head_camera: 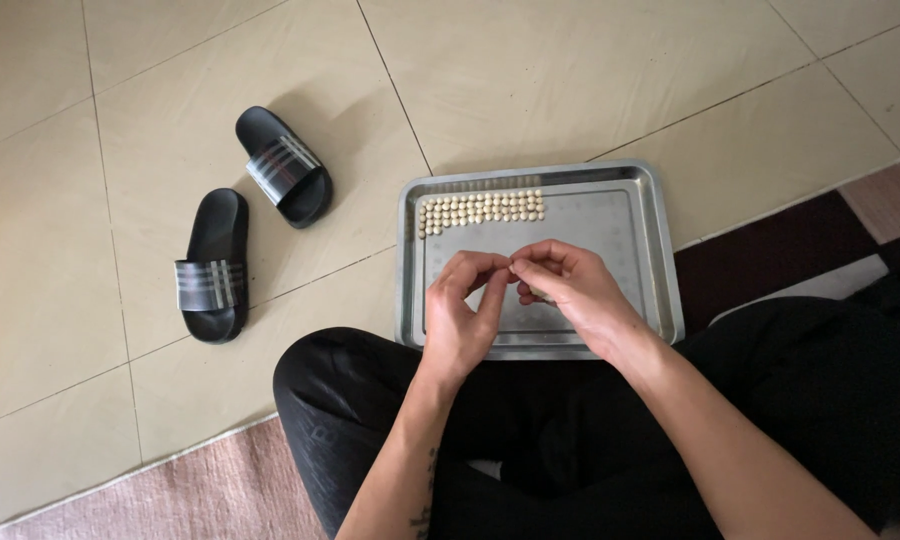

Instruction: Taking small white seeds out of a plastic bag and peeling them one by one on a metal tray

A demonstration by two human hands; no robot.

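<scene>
A person sits cross-legged on the floor, seen from above, with both bare hands raised together over a steel tray (650,250) that lies on the pale tiles (530,70) just in front of the knees. The left hand (462,315) has its thumb and forefinger curled in and pinched together at the tips, meeting the fingertips of the right hand (570,292), which are likewise drawn together; something very small seems to be nipped between them, though it is too tiny to make out. Both hands hover above the middle of the tray, not touching it as far as one can tell. Along the far edge of the tray, toward its left corner, small pale round pellets (480,208) sit in neat tight rows (three or so rows, packed side by side), well apart from the hands. The rest of the tray shows bare metal. The person wears black trousers (370,400), and a tattoo marks the left forearm. To the left on the tiles lie two black slippers (250,220) with grey striped bands, set at an angle to each other. A pinkish rug (170,490) edges the near floor.
</scene>
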